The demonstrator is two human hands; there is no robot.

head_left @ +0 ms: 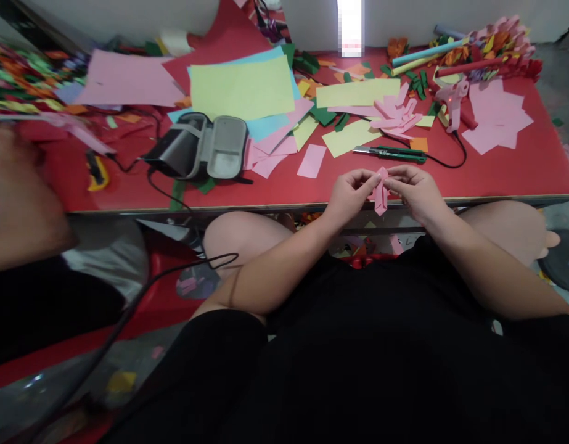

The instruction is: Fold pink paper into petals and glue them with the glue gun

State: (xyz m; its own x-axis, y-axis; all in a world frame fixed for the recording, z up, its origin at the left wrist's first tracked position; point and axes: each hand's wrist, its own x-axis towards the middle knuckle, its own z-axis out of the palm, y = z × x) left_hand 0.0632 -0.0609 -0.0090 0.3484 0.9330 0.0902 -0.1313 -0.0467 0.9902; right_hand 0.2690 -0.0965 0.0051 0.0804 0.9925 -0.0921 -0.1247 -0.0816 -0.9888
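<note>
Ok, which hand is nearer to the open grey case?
Left. The left hand is to the right of the open grey case, pinching folded pink paper; the right hand holds the paper's other side, farther away.

Red tbl [288,192]: ppr scraps [311,161], grn cutter [397,155], open case [227,148].

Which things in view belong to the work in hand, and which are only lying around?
Likely belonging:
folded pink paper, in left hand and right hand
pink strips
green cutter

Probably just lying about:
open case
orange scrap
large yellow sheet
</note>
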